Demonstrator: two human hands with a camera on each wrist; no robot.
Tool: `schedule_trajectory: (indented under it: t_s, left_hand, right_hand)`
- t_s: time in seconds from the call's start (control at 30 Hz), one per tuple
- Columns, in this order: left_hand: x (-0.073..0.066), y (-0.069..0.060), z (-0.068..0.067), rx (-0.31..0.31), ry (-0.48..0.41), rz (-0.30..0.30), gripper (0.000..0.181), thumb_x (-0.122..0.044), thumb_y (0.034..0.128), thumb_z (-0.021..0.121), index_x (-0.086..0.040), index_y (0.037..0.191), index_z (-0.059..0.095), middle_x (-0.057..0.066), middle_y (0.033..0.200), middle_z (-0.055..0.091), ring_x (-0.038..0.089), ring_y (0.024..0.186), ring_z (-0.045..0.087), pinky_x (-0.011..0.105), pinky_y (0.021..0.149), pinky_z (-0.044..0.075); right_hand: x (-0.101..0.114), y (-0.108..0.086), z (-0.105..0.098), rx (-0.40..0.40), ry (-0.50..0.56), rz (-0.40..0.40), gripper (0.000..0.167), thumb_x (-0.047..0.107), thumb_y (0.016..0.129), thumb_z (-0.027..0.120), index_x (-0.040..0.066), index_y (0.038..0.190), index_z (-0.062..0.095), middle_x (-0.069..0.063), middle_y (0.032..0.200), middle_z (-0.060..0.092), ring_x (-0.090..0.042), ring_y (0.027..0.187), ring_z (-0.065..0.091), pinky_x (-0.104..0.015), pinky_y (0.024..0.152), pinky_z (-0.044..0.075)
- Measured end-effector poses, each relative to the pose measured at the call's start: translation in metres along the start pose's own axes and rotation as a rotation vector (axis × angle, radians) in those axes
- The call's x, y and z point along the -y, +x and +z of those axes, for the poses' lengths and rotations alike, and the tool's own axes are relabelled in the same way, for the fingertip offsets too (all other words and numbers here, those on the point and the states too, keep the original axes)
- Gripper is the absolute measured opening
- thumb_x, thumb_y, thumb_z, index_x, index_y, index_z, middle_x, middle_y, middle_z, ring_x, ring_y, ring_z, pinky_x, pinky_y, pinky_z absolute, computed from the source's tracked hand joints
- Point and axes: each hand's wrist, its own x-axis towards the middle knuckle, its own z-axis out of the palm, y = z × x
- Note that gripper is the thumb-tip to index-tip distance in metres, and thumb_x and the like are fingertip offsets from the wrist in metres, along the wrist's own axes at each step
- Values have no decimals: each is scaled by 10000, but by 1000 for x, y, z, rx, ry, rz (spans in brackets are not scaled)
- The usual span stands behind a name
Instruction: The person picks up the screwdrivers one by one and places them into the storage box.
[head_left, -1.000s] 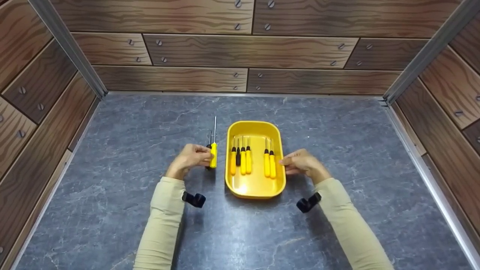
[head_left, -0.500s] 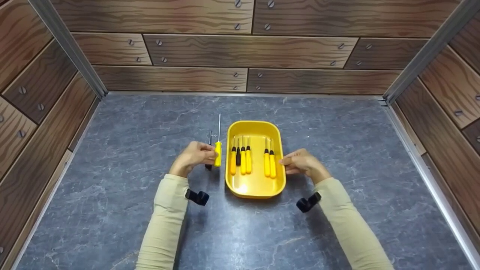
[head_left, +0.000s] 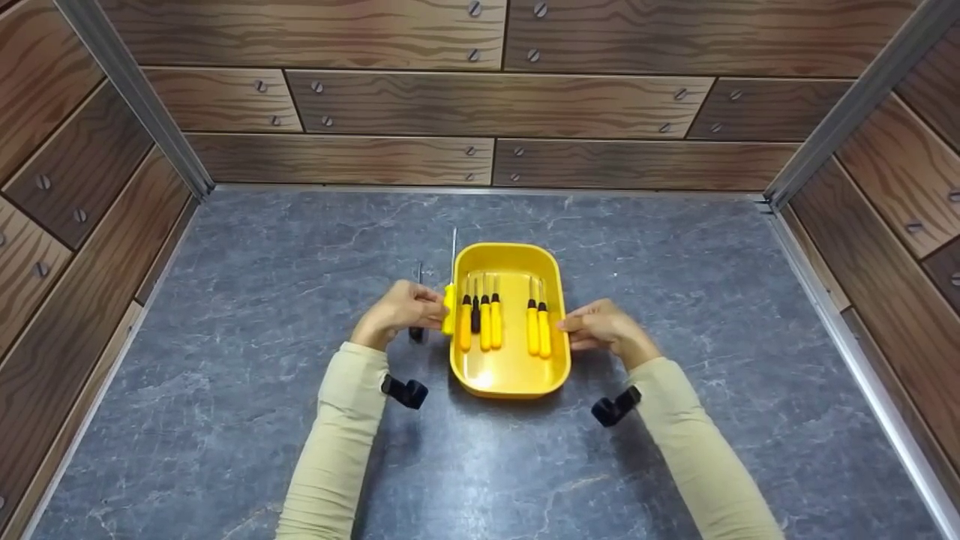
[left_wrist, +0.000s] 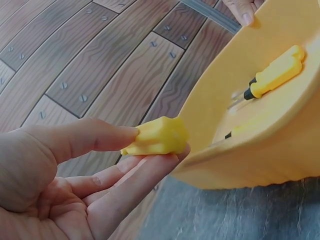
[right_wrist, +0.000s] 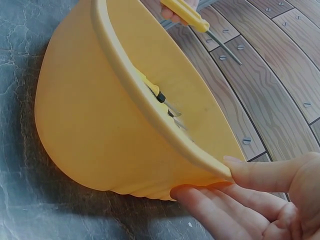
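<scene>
My left hand point(head_left: 405, 309) pinches a yellow-handled screwdriver point(head_left: 449, 309) between thumb and fingers, its shaft pointing toward the back wall. That screwdriver is at the left rim of a yellow plastic bin point(head_left: 510, 373); in the left wrist view its handle point(left_wrist: 162, 136) is seen end-on. On the bin's opposite side, my right hand point(head_left: 606, 330) grips the rim, thumb on top and fingers beneath. Inside lie several screwdrivers point(head_left: 486, 322) side by side at the left, one with a black handle, and two yellow ones point(head_left: 538, 330) at the right.
A dark-handled screwdriver point(head_left: 416, 334) lies on the grey marbled tabletop point(head_left: 262, 315), partly behind my left hand. Wood-patterned panels point(head_left: 480, 105) with metal edge strips enclose the back and both sides.
My left hand has carried the yellow screwdriver rightward, from beside the dark-handled one to the bin's left rim. My right hand and the bin have stayed put.
</scene>
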Motion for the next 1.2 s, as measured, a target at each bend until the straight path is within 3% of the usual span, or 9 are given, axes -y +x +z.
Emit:
schedule_trajectory:
  t_s: [0.23, 0.47, 0.57, 0.77, 0.93, 1.2]
  left_hand:
    - [-8, 2, 3, 14, 18, -23, 328, 42, 903, 591, 156, 1210, 564, 351, 1210, 608, 93, 670, 672, 312, 849, 632]
    - [-15, 6, 7, 32, 62, -38, 300, 29, 894, 609, 129, 1177, 609, 333, 1183, 637, 100, 690, 672, 452, 1000, 559]
    - [-17, 8, 10, 42, 62, -37, 300, 36, 891, 609, 142, 1172, 605, 310, 1136, 662, 101, 693, 671, 438, 982, 572]
    - [-22, 15, 18, 52, 120, -54, 261, 25, 876, 634, 121, 1119, 638, 122, 916, 668, 98, 690, 670, 332, 883, 628]
    - [-26, 21, 26, 71, 167, -57, 254, 32, 864, 640, 120, 1102, 639, 91, 857, 633, 89, 641, 652, 259, 788, 645]
    - [-26, 31, 35, 70, 254, -100, 235, 9, 870, 634, 90, 1088, 669, 135, 963, 662, 86, 646, 650, 361, 901, 619]
  right_hand:
    - [0, -1, 0, 13, -8, -10, 423, 68, 893, 649, -135, 1250, 548, 25, 686, 728, -57, 601, 675, -213, 643, 637]
    - [-1, -1, 0, -8, -12, -7, 422, 73, 885, 665, -128, 1241, 560, 4, 716, 740, -69, 617, 683, -218, 634, 637]
    - [-2, 0, 0, -5, -1, -11, 419, 62, 885, 659, -134, 1240, 555, 3, 709, 735, -76, 625, 686, -217, 627, 636]
    - [-2, 0, 0, -6, 2, -12, 404, 55, 891, 646, -134, 1237, 555, 22, 675, 722, -67, 608, 678, -208, 616, 632]
    - [-2, 0, 0, -19, 2, -2, 417, 66, 890, 656, -128, 1245, 556, 22, 676, 718, -65, 608, 674, -210, 618, 633]
    - [-2, 1, 1, -22, 14, 3, 405, 63, 882, 667, -118, 1231, 569, 28, 657, 713, -64, 599, 673, -202, 614, 631]
